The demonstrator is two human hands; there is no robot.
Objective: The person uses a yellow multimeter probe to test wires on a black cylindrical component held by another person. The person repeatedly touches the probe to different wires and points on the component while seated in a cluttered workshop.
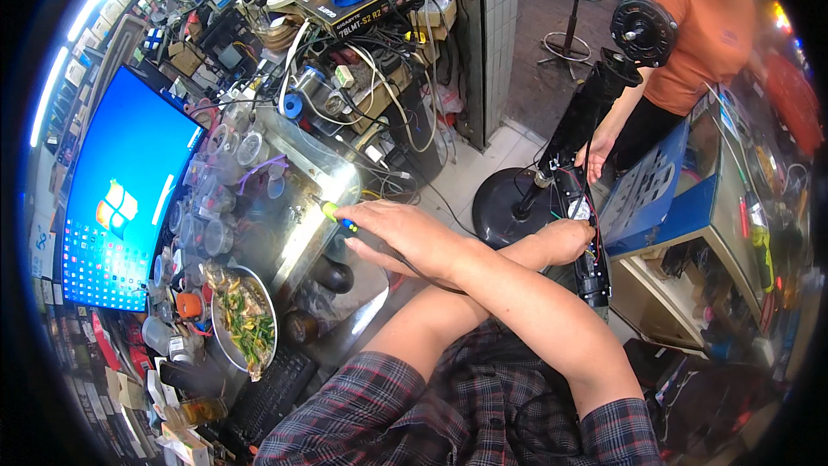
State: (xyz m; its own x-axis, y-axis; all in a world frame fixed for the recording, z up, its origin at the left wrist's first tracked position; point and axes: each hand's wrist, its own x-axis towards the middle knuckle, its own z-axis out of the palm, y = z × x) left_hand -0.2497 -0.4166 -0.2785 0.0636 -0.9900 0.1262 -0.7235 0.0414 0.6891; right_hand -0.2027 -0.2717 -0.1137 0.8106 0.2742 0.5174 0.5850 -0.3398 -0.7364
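My forearms cross, the right one over the left. In my right hand (401, 233) is a soldering iron (331, 211) with a yellow-green and blue handle. Its tip points up-left over a shiny bench surface (291, 252), and its dark cord trails under the wrist. My left hand (564, 243), fingers curled, rests at the open black housing (592, 272) of a pedestal fan. Red and other thin wires show inside. What those fingers pinch is hidden. The fan's black motor (643, 32) is bare of blades; its round base (501, 207) stands on the floor.
A person (702, 32) in an orange top stands beyond the fan, one hand (592, 158) near its housing. A glass-topped cabinet (705, 207) borders the right. At left are a monitor (123, 200), plastic tubs (220, 236), a plate (275, 330) of food and a keyboard (272, 395).
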